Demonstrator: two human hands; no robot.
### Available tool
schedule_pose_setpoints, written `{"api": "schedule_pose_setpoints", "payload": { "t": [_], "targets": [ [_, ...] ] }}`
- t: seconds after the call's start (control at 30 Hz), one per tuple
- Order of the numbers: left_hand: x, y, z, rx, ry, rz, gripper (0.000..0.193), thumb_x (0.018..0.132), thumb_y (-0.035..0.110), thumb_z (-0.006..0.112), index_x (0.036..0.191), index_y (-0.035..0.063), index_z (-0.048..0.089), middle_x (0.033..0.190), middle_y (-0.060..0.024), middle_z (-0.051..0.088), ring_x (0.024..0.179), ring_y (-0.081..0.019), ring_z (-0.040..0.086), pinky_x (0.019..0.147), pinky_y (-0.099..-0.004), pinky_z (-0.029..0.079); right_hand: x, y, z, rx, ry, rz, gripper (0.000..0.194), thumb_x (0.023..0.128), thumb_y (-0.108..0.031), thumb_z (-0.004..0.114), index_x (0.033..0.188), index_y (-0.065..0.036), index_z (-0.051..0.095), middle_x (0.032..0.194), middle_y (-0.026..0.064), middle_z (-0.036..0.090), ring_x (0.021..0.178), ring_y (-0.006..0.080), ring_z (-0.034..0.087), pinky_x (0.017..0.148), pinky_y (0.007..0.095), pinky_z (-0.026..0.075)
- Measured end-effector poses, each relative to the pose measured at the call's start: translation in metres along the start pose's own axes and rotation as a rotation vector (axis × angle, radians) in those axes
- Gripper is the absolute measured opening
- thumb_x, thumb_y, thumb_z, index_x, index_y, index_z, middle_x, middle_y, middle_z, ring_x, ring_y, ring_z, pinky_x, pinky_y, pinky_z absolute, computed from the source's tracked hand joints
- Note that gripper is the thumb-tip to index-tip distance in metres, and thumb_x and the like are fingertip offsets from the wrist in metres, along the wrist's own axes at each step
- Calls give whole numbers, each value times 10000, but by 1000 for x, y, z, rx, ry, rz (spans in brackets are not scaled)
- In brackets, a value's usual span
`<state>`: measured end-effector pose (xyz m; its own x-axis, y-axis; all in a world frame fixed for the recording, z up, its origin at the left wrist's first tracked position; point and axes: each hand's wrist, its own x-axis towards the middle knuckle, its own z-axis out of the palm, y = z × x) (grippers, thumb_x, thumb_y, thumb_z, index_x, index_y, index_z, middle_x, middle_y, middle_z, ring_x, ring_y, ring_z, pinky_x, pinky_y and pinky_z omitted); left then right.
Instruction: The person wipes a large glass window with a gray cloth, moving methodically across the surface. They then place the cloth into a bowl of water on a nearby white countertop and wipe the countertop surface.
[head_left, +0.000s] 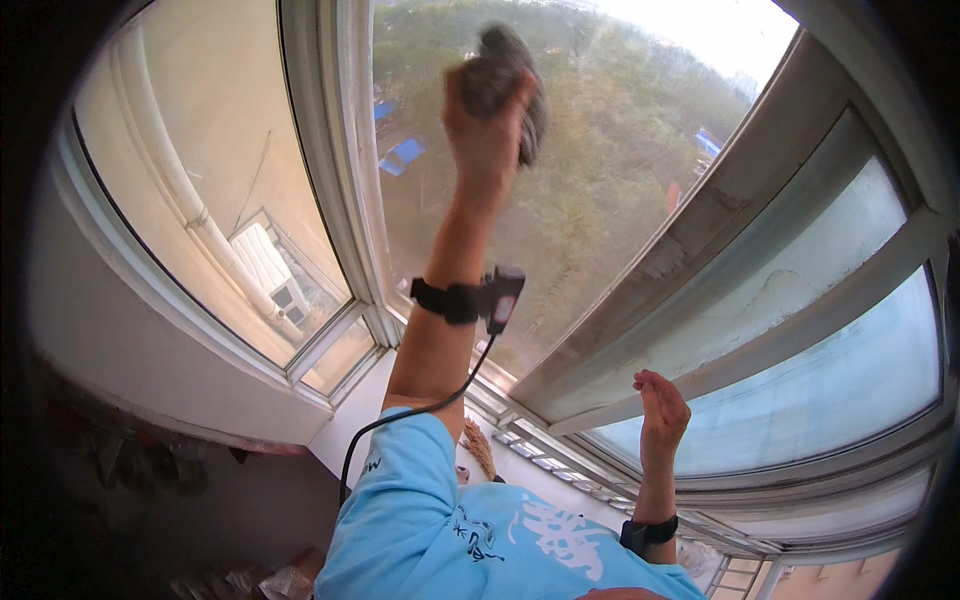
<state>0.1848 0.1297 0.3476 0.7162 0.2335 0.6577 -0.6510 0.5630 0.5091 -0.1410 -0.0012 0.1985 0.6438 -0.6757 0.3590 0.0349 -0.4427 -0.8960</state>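
My left hand is raised high at the upper middle, its fingers around a dark grey cloth that lies before a large window pane. Hand and cloth are blurred. A black strap with a small device sits on the left forearm, and a black cable runs from it down past the sleeve. My right hand is lower right, near the frame of a window sash, fingers loosely bent and nothing visible in it. Another black strap is around the right wrist.
At left a narrower window shows an outside pipe and an air-conditioner unit. A sash with a dirty frame slants across the right. Below are a metal rack and a dried plant bundle. Blurred items lie in the dark lower left.
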Motion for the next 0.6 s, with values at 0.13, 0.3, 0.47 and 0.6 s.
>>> {"api": "schedule_pose_setpoints", "payload": {
  "t": [0.13, 0.3, 0.47, 0.6],
  "targets": [
    [-77, -20, -6, 121, -232, -83, 402, 783, 97, 787, 1102, 60, 546, 993, -78, 631, 910, -147, 597, 816, -285, 488, -7, 4, 5, 15, 2, 66, 150, 913, -25, 577, 1018, 16, 676, 894, 76, 686, 845, 143, 636, 805, 267, 493],
    [-128, -6, -29, -67, -354, -395, 430, 782, 95, 791, 1140, 65, 556, 1017, -57, 622, 971, -117, 566, 859, -287, 475, -6, 1, 16, 45, -32, 42, 141, 917, -30, 576, 1008, 12, 676, 894, 79, 685, 837, 137, 635, 798, 262, 494],
    [-19, -1, -22, 91, 79, 63, 416, 796, 144, 791, 1126, 55, 553, 992, -60, 637, 901, -142, 610, 788, -277, 504, -4, -6, 25, 31, -61, 24, 146, 921, -26, 567, 1013, 10, 674, 903, 78, 689, 846, 133, 636, 809, 262, 493],
    [30, -7, 4, -109, 27, 81, 413, 793, 169, 792, 1111, 66, 549, 978, -82, 640, 835, -181, 625, 744, -305, 519, -6, -7, 32, 104, -63, 56, 146, 923, -31, 565, 1014, 8, 672, 904, 75, 692, 853, 135, 637, 819, 267, 493]
  ]
}}
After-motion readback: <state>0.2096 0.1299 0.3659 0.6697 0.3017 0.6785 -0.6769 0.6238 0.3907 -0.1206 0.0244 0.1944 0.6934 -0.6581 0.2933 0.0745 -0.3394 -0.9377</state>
